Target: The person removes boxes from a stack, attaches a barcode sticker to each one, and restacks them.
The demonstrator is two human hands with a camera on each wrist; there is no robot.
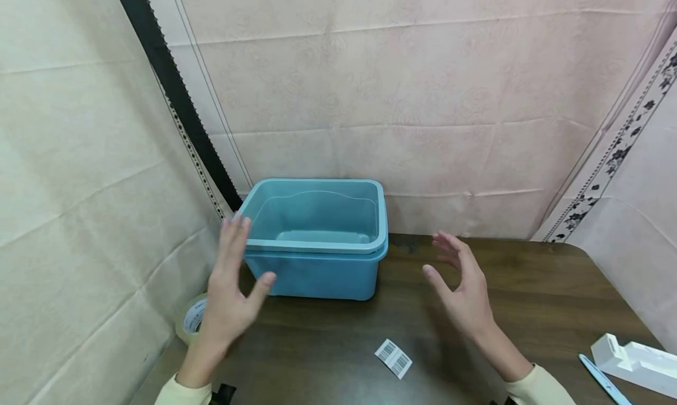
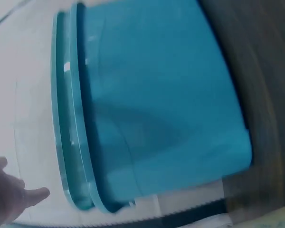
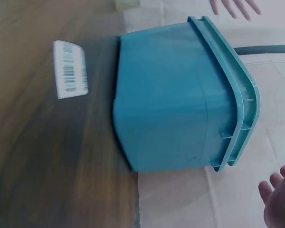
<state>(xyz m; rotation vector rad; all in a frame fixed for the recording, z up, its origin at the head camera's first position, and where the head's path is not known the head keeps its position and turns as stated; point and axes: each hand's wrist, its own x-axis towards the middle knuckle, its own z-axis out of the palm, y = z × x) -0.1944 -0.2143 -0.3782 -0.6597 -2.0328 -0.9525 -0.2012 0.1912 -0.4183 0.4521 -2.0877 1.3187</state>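
Blue bins (image 1: 317,278), one nested in the other, stood on the table (image 1: 296,352) near the back cloth (image 1: 423,129). Your left hand (image 1: 231,299) was near their left end, fingers straight, thumb spread wide, nothing held; left wrist view had it apart from the rims (image 1: 317,247). Your right hand (image 1: 466,296) was off to the right, well apart from the bins, thumb wide of slightly bent fingers, also holding nothing. White barcode label (image 1: 394,358) lay in front; tape roll (image 1: 184,324) sat by your left wrist. For a clean two-handed hold, your best bet looked like palms level at the two short ends, fingers under the lower rim, so the pair moved as one; catching only the upper rim would probably have taken just the top bin. Even pressure seemed wise, since the walls looked thin enough to flex. Keeping clear of the label seemed worthwhile too.
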